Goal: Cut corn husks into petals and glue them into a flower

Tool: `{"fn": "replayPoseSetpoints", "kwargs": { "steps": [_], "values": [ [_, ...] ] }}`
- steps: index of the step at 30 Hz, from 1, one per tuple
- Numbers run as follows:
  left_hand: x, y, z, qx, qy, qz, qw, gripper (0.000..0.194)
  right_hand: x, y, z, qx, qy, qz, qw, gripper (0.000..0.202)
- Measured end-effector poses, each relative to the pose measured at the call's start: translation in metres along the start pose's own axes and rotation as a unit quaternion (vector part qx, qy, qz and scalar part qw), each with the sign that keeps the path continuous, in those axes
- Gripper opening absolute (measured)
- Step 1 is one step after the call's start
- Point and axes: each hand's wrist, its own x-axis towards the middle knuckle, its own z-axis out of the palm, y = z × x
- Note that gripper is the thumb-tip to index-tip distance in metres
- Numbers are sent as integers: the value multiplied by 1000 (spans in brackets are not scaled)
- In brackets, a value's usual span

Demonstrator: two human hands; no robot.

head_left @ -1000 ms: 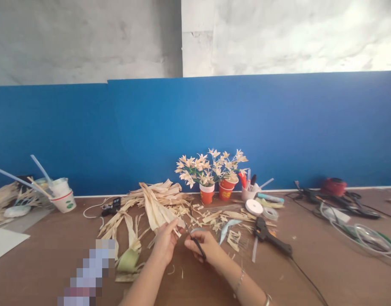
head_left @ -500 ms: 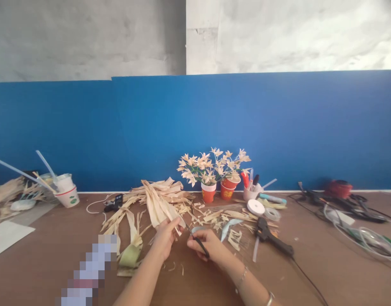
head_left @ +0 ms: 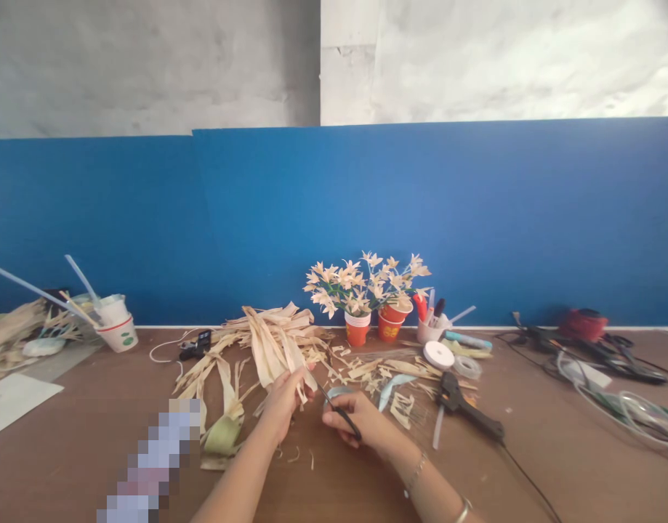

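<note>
Pale dried husk rises from my left hand, whose fingers are pinched round its lower end. My right hand is closed on black-handled scissors, with the blades pointing up and left toward the husk by my left fingertips. Whether the blades touch the husk is hard to tell. Behind my left hand lies a heap of more husks. Small cut husk pieces are scattered beyond my right hand. A green rolled husk strip lies left of my left forearm.
Husk flowers stand in red paper cups at the back. On the right are a white ribbon roll, a black glue gun and tangled cables. White cups and paper are at the left.
The husk in my left hand has shifted, and a narrow strip now hangs below my left fingertips. My right hand with the scissors has moved very slightly right. The view has shifted a little.
</note>
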Motion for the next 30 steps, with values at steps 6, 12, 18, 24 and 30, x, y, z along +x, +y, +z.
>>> {"fn": "replayPoseSetpoints", "kwargs": {
  "steps": [6,12,18,24,30],
  "values": [
    [2,-1,-3,40,2,10,999,40,1,4,-4,-5,-17,3,1000,40],
    [4,-2,-5,56,4,19,998,44,-1,3,-5,-8,-34,-9,999,39],
    [2,0,-4,62,5,14,998,42,-1,5,-7,-10,-50,-8,999,37],
    [-1,4,-1,52,10,3,999,45,-1,6,-9,-20,-64,-8,998,39],
    [-1,4,-3,57,10,2,998,46,-3,0,-8,-15,-69,-4,998,41]
  ]
}}
